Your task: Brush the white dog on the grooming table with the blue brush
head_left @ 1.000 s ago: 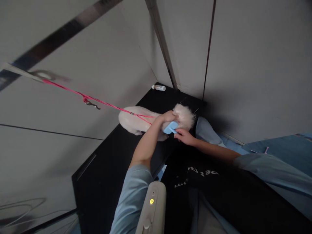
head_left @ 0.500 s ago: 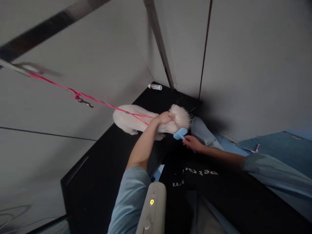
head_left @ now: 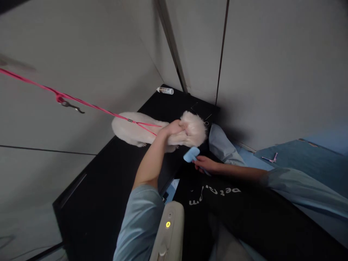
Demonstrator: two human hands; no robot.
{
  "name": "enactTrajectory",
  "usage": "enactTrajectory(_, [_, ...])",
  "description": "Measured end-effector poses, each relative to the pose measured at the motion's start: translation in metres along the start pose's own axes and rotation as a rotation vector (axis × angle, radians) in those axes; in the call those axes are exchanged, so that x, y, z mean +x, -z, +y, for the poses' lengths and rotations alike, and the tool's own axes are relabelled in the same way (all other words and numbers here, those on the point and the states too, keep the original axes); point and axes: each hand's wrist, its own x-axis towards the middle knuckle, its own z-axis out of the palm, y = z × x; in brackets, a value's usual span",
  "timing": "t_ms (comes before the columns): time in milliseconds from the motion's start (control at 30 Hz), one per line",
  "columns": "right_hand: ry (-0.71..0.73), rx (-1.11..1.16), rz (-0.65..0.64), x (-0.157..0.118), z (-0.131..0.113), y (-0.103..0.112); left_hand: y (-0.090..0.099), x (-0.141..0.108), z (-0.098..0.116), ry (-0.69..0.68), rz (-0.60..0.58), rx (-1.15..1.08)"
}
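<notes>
A white fluffy dog (head_left: 136, 127) stands on a black table (head_left: 108, 181), its head (head_left: 196, 127) toward the right. My left hand (head_left: 175, 127) is closed on the fur at the back of its head and neck. In my right hand (head_left: 207, 164), fingers wrapped round the handle, is a light blue brush (head_left: 191, 154). The brush head is just below the dog's head, a little apart from it. A pink leash (head_left: 100, 108) runs from the upper left to a loop at the dog's shoulders.
A white bottle (head_left: 165, 90) lies at the table's far corner. Thin metal wire pieces (head_left: 206, 123) are beyond the dog's head. A metal hook (head_left: 71, 105) hangs from the leash. Grey walls stand behind the table. On a blue surface at the right lies a pink item (head_left: 272, 158).
The brush has come away from the dog's head, down and toward me, and has turned in my right hand. My left hand keeps its hold. The whole view has shifted slightly.
</notes>
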Motion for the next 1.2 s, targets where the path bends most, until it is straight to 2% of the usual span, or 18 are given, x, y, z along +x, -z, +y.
enactTrajectory(67, [0.182, 0.056, 0.016, 0.003, -0.003, 0.001, -0.001, -0.002, 0.002, -0.002, -0.009, -0.003])
enactTrajectory(100, [0.230, 0.080, 0.033, 0.004, -0.003, 0.000, -0.002, -0.004, 0.002, -0.004, -0.009, -0.006])
enactTrajectory(167, [0.159, 0.100, 0.065, 0.006, 0.002, -0.001, -0.004, -0.007, 0.004, -0.004, 0.016, -0.002])
enactTrajectory(267, [-0.060, 0.065, -0.001, 0.003, 0.009, -0.003, -0.005, -0.009, 0.003, -0.004, 0.046, 0.024])
enactTrajectory(333, [-0.005, 0.051, -0.046, 0.002, 0.006, -0.003, -0.005, -0.009, 0.002, -0.023, 0.046, 0.031])
enactTrajectory(433, [0.202, 0.079, 0.044, 0.002, -0.003, -0.001, -0.004, -0.010, 0.002, -0.033, 0.047, 0.049])
enactTrajectory(500, [0.151, 0.086, 0.109, 0.002, -0.002, -0.001, -0.004, -0.012, 0.003, -0.009, 0.057, 0.076])
enactTrajectory(600, [-0.076, 0.064, 0.047, 0.002, 0.006, -0.005, -0.003, -0.013, 0.004, 0.030, 0.069, 0.081])
enactTrajectory(667, [-0.033, 0.076, -0.006, 0.003, 0.008, -0.007, -0.004, -0.013, 0.004, 0.027, 0.063, 0.065])
enactTrajectory(767, [0.177, 0.149, 0.076, 0.006, 0.006, -0.011, -0.005, -0.011, 0.005, 0.020, 0.062, 0.060])
enactTrajectory(833, [0.106, 0.169, 0.119, 0.007, 0.009, -0.014, -0.007, -0.011, 0.006, 0.036, 0.077, 0.076])
enactTrajectory(933, [-0.102, 0.148, 0.018, 0.006, 0.012, -0.015, -0.008, -0.010, 0.007, 0.066, 0.103, 0.104])
enactTrajectory(1000, [-0.031, 0.166, -0.024, 0.006, 0.008, -0.014, -0.009, -0.011, 0.008, 0.069, 0.102, 0.103])
enactTrajectory(1067, [0.120, 0.213, 0.033, 0.006, 0.001, -0.012, -0.009, -0.011, 0.008, 0.053, 0.093, 0.101])
enactTrajectory(1100, [0.144, 0.229, 0.080, 0.006, -0.001, -0.012, -0.010, -0.012, 0.008, 0.042, 0.091, 0.100])
enactTrajectory(1133, [0.111, 0.233, 0.115, 0.006, -0.002, -0.012, -0.010, -0.012, 0.008, 0.031, 0.091, 0.104])
enactTrajectory(1200, [-0.058, 0.211, 0.099, 0.006, 0.001, -0.014, -0.011, -0.014, 0.008, 0.015, 0.100, 0.116])
